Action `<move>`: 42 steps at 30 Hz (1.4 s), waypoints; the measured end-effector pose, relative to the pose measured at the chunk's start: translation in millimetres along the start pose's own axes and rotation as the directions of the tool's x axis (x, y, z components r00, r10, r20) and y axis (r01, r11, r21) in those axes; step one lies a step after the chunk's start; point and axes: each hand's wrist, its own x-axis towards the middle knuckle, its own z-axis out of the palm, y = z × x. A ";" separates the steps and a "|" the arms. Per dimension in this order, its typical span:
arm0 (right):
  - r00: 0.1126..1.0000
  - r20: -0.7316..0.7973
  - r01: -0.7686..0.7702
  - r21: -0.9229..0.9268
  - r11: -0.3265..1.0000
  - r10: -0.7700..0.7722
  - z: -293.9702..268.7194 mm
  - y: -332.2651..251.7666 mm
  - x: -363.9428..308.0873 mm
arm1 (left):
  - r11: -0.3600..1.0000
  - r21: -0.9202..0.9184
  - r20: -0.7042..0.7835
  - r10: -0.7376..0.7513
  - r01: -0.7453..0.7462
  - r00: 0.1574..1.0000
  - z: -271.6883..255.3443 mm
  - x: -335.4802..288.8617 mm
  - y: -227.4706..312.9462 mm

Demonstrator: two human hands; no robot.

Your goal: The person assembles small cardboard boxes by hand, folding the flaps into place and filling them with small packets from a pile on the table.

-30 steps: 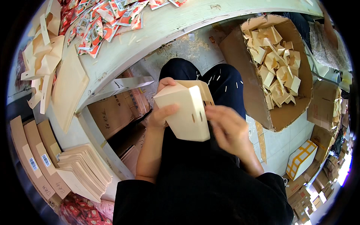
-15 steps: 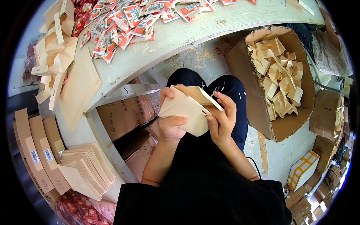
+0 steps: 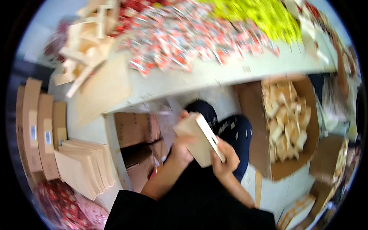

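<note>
Above my lap, both hands hold a cream-coloured folded card box [image 3: 197, 138], tilted, with a slotted strip along its right edge. My left hand [image 3: 183, 148] is closed on its left side, thumb on the flat face, though motion blurs the fingers. My right hand [image 3: 226, 156] pinches the lower right edge by the slotted strip. To the right, a large cardboard carton [image 3: 255, 132] holds many similar folded cream card pieces [image 3: 285, 119]. At the left stands a stack of flat cream card sheets [image 3: 82, 165].
On the curved white table [image 3: 161, 90] lie red-and-white sachets [image 3: 180, 36] and yellow-green packets [image 3: 264, 17]. Folded card pieces [image 3: 86, 50] pile at its left end, above a flat sheet [image 3: 101, 92]. Brown cartons [image 3: 32, 126] stand far left. Another person's arm [image 3: 341, 69] shows at far right.
The view has swung upward, bringing the yellow-green packets into sight. The card box has turned, so its slotted strip now faces up along the right side. Both hands still hold it.
</note>
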 end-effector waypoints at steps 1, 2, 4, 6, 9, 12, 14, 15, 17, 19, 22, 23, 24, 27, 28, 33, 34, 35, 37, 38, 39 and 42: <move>0.997 0.050 0.057 -0.038 0.998 -0.055 -0.7 -1.8 5.4 | 0.998 0.067 -0.073 -0.009 0.014 0.997 7.9 -0.9 4.5; 0.990 0.094 0.114 -0.075 0.991 -0.106 -2.0 -2.4 7.7 | 0.991 0.130 -0.154 -0.014 0.034 0.988 14.0 -3.9 6.3; 0.999 0.016 0.028 0.027 0.999 -0.029 4.2 -1.2 4.3 | 0.989 0.150 -0.069 0.001 0.010 0.998 15.0 -3.2 8.7; 0.997 -0.015 -0.072 0.062 0.995 0.073 3.0 2.7 5.0 | 0.992 0.126 -0.012 0.006 -0.004 1.000 22.1 -0.6 10.1; 0.999 0.031 -0.033 0.107 0.994 0.030 9.6 -5.6 19.5 | 0.979 0.100 0.116 -0.187 0.175 0.976 -14.9 -13.7 -4.8; 0.996 0.051 0.074 0.042 0.996 -0.076 5.5 -0.9 30.7 | 0.930 0.210 -0.002 -0.308 0.302 0.951 0.5 -34.5 -23.1; 0.983 0.064 0.171 0.009 0.985 -0.171 0.9 -14.0 44.8 | 0.937 0.304 0.097 -0.213 0.175 0.972 6.1 -29.1 -11.8; 0.987 0.074 0.138 0.072 0.988 -0.143 -5.2 -20.0 50.1 | 0.934 0.341 0.145 -0.166 0.108 0.975 8.8 -27.9 -2.6; 0.990 -0.013 0.139 0.232 0.963 -0.140 -14.1 -22.4 55.2 | 0.982 0.188 0.296 -0.038 -0.019 0.954 22.3 -7.3 32.8; 0.992 -0.086 0.112 0.291 0.950 -0.091 -20.5 -19.6 58.1 | 0.980 0.050 0.414 0.153 -0.190 0.897 64.7 37.3 92.9; 0.983 0.171 -0.115 0.248 0.962 0.073 -30.3 -9.7 41.4 | 0.840 -0.066 0.373 0.522 -0.539 0.767 125.5 101.5 211.8; 0.971 0.210 -0.164 0.247 0.955 0.112 -26.0 -12.6 31.8 | 0.868 -0.136 0.209 0.496 -0.477 0.843 125.0 105.7 254.6; 0.964 0.231 -0.184 0.218 0.959 0.132 -24.4 -5.7 19.2 | 0.882 -0.237 0.054 0.430 -0.407 0.901 121.2 109.0 277.7; 0.922 0.208 -0.380 0.331 0.864 0.326 -20.2 -1.3 -3.4 | 0.577 0.483 0.132 0.696 -0.659 0.706 118.0 83.1 220.6; 0.909 0.225 -0.412 0.341 0.845 0.352 -18.5 -1.0 -8.3 | 0.404 0.711 0.187 0.680 -0.576 0.708 105.7 65.2 208.2; 0.877 0.287 -0.458 0.266 0.848 0.384 -26.0 11.3 -21.3 | -0.705 0.679 0.407 0.596 0.207 0.692 43.0 15.5 190.9; 0.878 0.311 -0.441 0.227 0.868 0.365 -29.8 14.8 -17.8 | -0.710 0.614 0.329 0.626 0.344 0.707 39.2 10.4 192.7; 0.877 0.324 -0.430 0.204 0.879 0.353 -33.4 18.5 -17.1 | -0.725 0.583 0.311 0.617 0.367 0.723 37.2 3.8 192.4; 0.872 0.341 -0.420 0.157 0.894 0.350 -39.9 22.1 -11.6 | -0.760 0.526 0.296 0.584 0.381 0.756 37.4 -2.4 190.1; 0.869 0.348 -0.416 0.131 0.900 0.351 -43.2 23.4 -9.4 | -0.776 0.535 0.306 0.547 0.334 0.780 30.9 -4.3 196.3; 0.863 0.355 -0.424 0.125 0.897 0.359 -43.1 24.1 -8.8 | -0.786 0.545 0.314 0.513 0.291 0.799 23.9 -6.0 200.6; 0.873 0.330 -0.420 0.136 0.897 0.359 -41.1 28.7 -12.9 | -0.736 0.585 0.219 0.547 0.340 0.808 46.2 -6.5 188.9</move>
